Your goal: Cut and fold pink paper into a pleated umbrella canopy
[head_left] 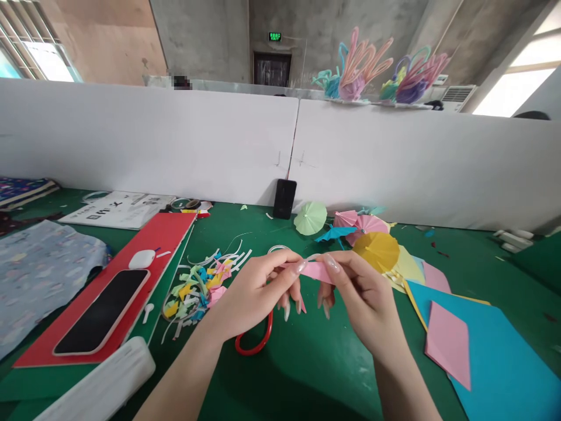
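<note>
Pink paper [317,271] | left hand [262,282] pinches left end, right hand [360,282] right end | likely light, easily creased; hold by edges

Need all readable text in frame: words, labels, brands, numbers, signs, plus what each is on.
"EXIT": green lit sign on the back wall; the characters above it are too small to read.
White printed sheet at left on the table: bold black characters, too small and skewed to read.
Pink paper strip in hand: no text visible.
No brand or number readable.
</note>
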`<state>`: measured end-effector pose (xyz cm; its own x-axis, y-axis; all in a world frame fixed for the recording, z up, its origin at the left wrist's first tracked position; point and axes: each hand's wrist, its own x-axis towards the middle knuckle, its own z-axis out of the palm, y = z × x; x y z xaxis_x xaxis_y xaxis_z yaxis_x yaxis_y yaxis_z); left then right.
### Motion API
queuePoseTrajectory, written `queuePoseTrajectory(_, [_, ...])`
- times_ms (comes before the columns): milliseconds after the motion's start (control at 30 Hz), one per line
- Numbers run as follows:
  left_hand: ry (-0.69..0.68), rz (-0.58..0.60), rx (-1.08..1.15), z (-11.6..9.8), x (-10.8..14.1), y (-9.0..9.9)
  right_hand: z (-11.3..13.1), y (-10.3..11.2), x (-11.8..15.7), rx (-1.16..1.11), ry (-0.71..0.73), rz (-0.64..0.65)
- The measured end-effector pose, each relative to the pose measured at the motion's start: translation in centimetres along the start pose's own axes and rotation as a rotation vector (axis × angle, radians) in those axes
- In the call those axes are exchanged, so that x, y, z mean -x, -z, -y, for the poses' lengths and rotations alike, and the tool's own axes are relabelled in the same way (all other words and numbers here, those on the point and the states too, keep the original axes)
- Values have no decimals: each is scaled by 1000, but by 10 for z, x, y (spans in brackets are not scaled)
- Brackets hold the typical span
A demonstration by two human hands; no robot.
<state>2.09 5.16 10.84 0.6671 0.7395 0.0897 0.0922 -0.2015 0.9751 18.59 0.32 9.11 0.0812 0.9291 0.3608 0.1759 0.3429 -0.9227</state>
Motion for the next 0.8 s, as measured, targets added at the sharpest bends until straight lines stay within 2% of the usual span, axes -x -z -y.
queuePoseTrajectory(100, [-89,-35,-163,-1,4,0,-1,-1,0,-42,8,-24])
queuePoseTrajectory(200, [-350,-202,-456,3,7,1,-1,2,-1,-99,-11,-107])
queuePoseTrajectory(233, [-464,-277,-566,5,7,2,-1,3,0,-97,-39,-90])
queuePoseTrajectory(300, [-662,-414,-754,11,6,1,2,6,3,-75,-119,38])
queuePoseTrajectory(367, [-774,-504,-888,16,3,-2,6,6,9,-74,-169,168])
queuePoseTrajectory(433, [-833,-563,-1006,19,-1,-8,10,4,14,-129,-156,182])
queuePoseTrajectory(600, [-899,-703,-1124,19,-6,-30,17,-3,17,-374,-107,77])
queuePoseTrajectory(667, [-890,-692,-1086,19,-7,-37,18,-2,14,-429,-118,38])
queuePoseTrajectory(800, [-792,-569,-952,17,-2,-40,15,2,10,-475,-207,30])
